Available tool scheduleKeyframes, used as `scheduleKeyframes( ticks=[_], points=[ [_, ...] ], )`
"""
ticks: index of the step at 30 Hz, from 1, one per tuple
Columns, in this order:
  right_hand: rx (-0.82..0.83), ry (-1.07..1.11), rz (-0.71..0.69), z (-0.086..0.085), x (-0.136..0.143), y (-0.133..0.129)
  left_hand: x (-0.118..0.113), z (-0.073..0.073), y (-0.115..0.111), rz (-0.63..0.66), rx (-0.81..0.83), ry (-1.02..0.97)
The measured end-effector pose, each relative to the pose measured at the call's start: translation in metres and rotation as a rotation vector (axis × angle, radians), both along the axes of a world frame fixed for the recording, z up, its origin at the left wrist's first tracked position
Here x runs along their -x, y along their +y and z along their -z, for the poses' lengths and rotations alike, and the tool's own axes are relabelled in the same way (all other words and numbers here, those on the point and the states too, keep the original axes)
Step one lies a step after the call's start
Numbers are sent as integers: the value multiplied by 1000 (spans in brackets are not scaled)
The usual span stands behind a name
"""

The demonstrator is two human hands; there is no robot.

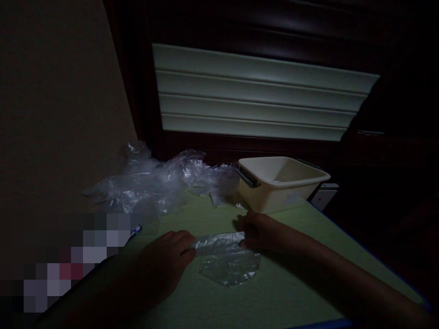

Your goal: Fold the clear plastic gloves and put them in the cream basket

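A clear plastic bag (229, 267) lies on the light green tabletop (206, 306), with a folded or bunched band along its far edge. My left hand (176, 253) pinches the left end of that band between thumb and fingers. At the right end, my right hand (259, 230) has its thumb on the plastic and its fingers curled round towards it. The bag's rounded near part spreads flat between the two hands.
A heap of crumpled clear plastic bags (151, 183) lies at the back left against the wall. A cream plastic bin (277, 196) with dark handles stands at the back right. Behind them is a dark-framed slatted panel (260, 96). A white object (324, 196) sits beyond the table's right edge.
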State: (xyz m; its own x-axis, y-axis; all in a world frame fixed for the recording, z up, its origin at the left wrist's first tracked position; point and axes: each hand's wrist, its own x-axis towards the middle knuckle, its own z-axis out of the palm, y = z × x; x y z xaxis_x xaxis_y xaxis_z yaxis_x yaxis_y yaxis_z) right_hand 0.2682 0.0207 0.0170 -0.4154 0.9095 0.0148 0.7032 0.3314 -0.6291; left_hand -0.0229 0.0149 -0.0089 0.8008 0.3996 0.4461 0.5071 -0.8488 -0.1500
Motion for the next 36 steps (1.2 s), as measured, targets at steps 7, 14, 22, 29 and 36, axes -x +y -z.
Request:
scheduleKeyframes(
  ticks=[7, 14, 22, 29, 36],
  points=[
    [53, 266, 27, 9, 5, -5, -1, 0, 3, -153, 320, -390],
    [30, 478, 55, 17, 7, -5, -1, 11, 19, -234, 701, -580],
    [17, 588, 71, 22, 17, -9, 0, -12, 14, -257, 854, -386],
    [48, 599, 43, 18, 17, -12, -2, -11, 17, -259, 808, -363],
    [80, 465, -13, 17, 7, -10, -3, -11, 17, -224, 775, -374]
  ],
)
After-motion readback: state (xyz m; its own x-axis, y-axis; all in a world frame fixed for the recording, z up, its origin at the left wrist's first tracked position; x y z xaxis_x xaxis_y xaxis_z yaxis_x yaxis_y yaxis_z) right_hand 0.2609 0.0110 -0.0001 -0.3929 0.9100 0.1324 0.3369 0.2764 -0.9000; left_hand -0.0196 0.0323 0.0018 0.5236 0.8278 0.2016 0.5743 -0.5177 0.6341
